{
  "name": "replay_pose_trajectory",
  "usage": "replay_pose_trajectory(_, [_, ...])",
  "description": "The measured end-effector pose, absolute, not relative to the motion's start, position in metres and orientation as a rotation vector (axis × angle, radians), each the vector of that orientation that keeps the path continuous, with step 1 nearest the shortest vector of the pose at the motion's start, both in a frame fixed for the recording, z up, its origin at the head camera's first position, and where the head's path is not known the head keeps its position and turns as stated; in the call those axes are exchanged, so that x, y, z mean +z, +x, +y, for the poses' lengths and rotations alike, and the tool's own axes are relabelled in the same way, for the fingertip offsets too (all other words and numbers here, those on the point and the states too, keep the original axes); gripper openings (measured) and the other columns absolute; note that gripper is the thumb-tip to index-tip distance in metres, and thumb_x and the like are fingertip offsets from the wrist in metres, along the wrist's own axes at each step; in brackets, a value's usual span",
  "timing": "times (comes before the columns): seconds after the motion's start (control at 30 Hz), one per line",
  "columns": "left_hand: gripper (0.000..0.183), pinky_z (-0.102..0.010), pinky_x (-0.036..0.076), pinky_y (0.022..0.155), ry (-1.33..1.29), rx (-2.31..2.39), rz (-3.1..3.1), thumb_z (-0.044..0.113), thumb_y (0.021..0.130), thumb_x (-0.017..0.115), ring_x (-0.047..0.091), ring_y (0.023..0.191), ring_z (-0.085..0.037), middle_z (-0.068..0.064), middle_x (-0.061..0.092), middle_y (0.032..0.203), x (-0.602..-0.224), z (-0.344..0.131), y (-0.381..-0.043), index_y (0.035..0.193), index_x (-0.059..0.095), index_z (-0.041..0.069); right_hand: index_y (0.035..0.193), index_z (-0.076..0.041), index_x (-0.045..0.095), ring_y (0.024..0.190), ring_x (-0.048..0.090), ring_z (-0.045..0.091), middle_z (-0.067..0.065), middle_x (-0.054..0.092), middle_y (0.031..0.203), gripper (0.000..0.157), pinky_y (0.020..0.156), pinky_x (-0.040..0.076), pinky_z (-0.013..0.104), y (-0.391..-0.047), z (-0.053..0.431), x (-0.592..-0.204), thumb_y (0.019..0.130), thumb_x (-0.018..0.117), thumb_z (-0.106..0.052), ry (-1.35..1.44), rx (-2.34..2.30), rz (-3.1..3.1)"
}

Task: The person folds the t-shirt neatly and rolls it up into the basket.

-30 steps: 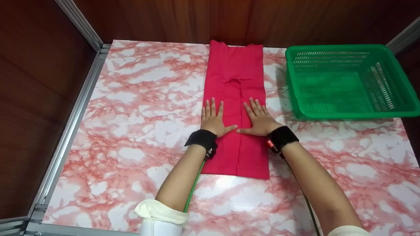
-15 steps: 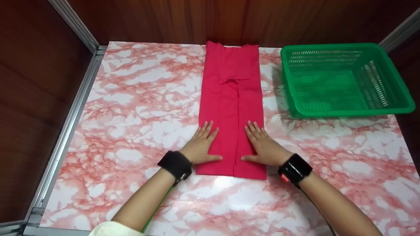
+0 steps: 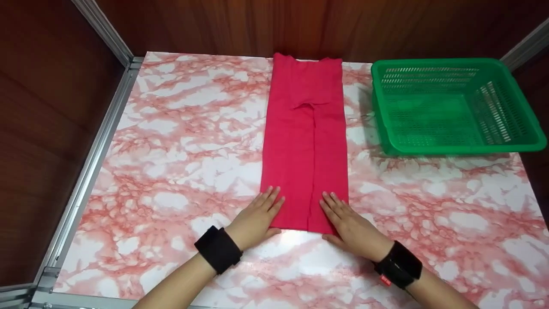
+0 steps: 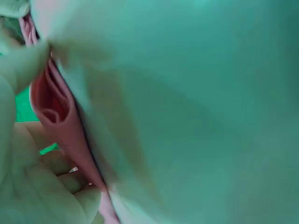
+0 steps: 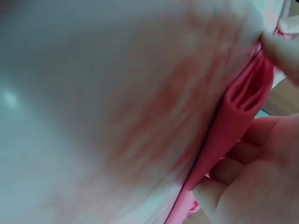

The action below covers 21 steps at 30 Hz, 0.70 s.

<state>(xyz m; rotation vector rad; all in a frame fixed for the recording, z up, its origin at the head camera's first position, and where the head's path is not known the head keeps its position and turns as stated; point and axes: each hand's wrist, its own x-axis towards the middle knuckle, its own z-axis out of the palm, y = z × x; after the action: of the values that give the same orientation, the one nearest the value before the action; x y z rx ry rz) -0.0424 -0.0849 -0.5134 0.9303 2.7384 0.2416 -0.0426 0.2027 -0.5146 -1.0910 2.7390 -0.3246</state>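
Observation:
A bright pink-red garment (image 3: 291, 150), folded into a long narrow strip, lies flat with its near hem toward the person. My left hand (image 3: 256, 216) rests on its near left corner, fingers extended over the cloth and thumb at the hem. At the near right corner, my right hand (image 3: 351, 227) lies the same way. In the left wrist view the layered fold of the garment (image 4: 70, 135) shows between thumb and fingers of the left hand (image 4: 32, 177). The right wrist view has similar folded layers of the garment (image 5: 233, 112) beside the right hand (image 5: 261, 168).
A green plastic basket (image 3: 463, 149) with slotted sides stands at the back right. The marbled pink and white table (image 3: 193, 150) is bounded by a brown wood-grain panel (image 3: 214, 25) behind and a metal rail (image 3: 92, 171) on the left.
Both hands have slid toward the person along the garment, from its middle to its near hem. The cloth between looks smoother; the basket stays in place.

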Motion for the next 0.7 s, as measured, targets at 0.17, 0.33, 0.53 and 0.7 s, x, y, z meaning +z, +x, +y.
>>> replay_pose_trajectory(0.17, [0.053, -0.034, 0.038, 0.106, 1.070, -0.146, 2.919, 0.030, 0.095, 0.056, 0.038, 0.135, -0.032, -0.016, 0.041, 0.146, -0.514, -0.074, -0.030, 0.139, 0.045, 0.004, 0.138, 0.008, 0.041, 0.133, 0.038, 0.037, 0.026, 0.038, 0.144, 0.060, 0.102, 0.040, 0.044, -0.029, 0.200, -0.517, 0.091, 0.063, -0.022, -1.204, -0.162, 2.895])
replay_pose_trajectory(0.33, [0.036, -0.029, 0.050, 0.092, 1.131, -0.319, 3.037, 0.008, 0.095, 0.051, 0.053, 0.122, -0.033, -0.018, 0.055, 0.132, -0.517, -0.063, -0.022, 0.130, 0.056, 0.000, 0.132, 0.010, 0.047, 0.125, 0.048, 0.038, 0.029, 0.047, 0.135, 0.047, 0.097, 0.046, 0.040, -0.022, 0.191, -0.516, 0.088, 0.058, 0.000, -1.296, 0.220, 2.988])
replay_pose_trajectory(0.53, [0.029, -0.031, 0.054, 0.083, 1.157, -0.306, 3.114, 0.005, 0.092, 0.054, 0.061, 0.110, -0.032, -0.018, 0.063, 0.120, -0.518, -0.056, -0.026, 0.118, 0.065, 0.001, 0.130, 0.012, 0.049, 0.121, 0.052, 0.040, 0.030, 0.051, 0.131, 0.043, 0.092, 0.050, 0.039, -0.021, 0.181, -0.514, 0.088, 0.053, 0.004, -1.267, 0.381, 3.002])
replay_pose_trajectory(0.7, [0.021, -0.027, 0.057, 0.067, 1.177, -0.275, 3.209, 0.003, 0.087, 0.058, 0.067, 0.097, -0.028, -0.015, 0.069, 0.106, -0.518, -0.053, -0.033, 0.104, 0.070, 0.003, 0.125, 0.012, 0.054, 0.114, 0.057, 0.040, 0.030, 0.056, 0.125, 0.038, 0.086, 0.053, 0.038, -0.023, 0.174, -0.515, 0.088, 0.053, 0.004, -1.263, 0.409, 3.049])
